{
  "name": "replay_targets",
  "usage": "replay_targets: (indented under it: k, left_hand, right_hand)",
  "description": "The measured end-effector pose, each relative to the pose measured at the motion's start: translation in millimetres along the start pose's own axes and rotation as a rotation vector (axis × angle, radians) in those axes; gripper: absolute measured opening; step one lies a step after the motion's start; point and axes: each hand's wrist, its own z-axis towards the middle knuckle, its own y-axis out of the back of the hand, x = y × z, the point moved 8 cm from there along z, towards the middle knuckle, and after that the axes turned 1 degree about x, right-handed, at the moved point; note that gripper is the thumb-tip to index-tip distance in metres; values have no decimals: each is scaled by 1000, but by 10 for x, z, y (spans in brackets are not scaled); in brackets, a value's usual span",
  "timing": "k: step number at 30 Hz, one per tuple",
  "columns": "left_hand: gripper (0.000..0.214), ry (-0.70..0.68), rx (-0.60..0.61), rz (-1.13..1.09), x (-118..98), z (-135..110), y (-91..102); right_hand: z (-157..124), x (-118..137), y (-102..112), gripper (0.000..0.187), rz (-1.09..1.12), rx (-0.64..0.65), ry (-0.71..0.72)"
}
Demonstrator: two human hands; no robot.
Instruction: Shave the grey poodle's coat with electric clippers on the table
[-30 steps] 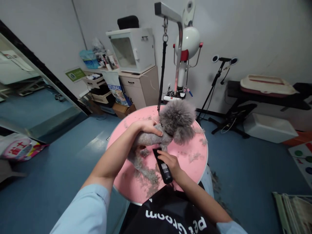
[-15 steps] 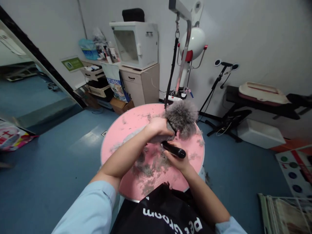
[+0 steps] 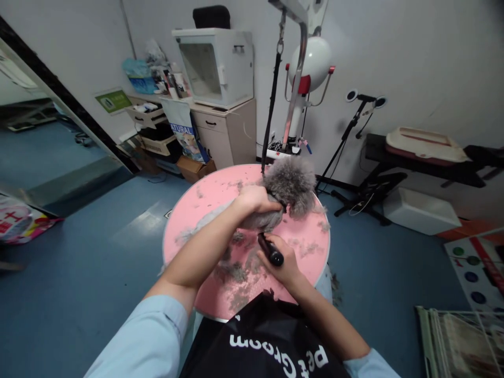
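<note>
A grey dog [image 3: 290, 184] with a fluffy head and short-clipped body is on the round pink grooming table [image 3: 208, 191], its head away from me. My left hand [image 3: 254, 200] grips it behind the head, thumb across the neck beside a dark band. In my right hand [image 3: 284, 260] is a black hair clipper [image 3: 271, 250], its front end close to the dog's near side; whether it touches the coat I cannot tell. Tufts of cut grey hair [image 3: 236, 272] lie over the table. The dog's legs are mostly hidden by my arm and its body.
Above the table's far edge a metal grooming arm [image 3: 302, 47] carries a hanging black strap [image 3: 271, 105]. A white dryer [image 3: 315, 63] and a cabinet [image 3: 242, 131] stand behind. To the right are a light stand [image 3: 348, 131] and a black table [image 3: 372, 155].
My right hand has drawn the clipper a little toward me and to the left, its rear end now pointing more toward me. My left hand keeps its hold on the dog.
</note>
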Motion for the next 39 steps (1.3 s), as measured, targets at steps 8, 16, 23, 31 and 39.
replay_targets:
  k: [8, 16, 23, 31, 39]
  left_hand:
    - [89, 36, -4, 54, 74, -51, 15]
    - [90, 49, 15, 86, 47, 24, 1]
    - [89, 16, 6, 84, -68, 9, 1]
    - [89, 62, 15, 185, 18, -19, 32]
    - [85, 75, 65, 23, 248, -31, -100]
  right_hand:
    - [-49, 279, -206, 49, -194, 11, 84]
    - [-12, 424, -532, 39, -464, 334, -95]
    - [-27, 201, -602, 44, -456, 462, -171]
    - [-23, 199, -518, 38, -442, 407, -60]
    - [-33, 252, -558, 32, -487, 406, -85]
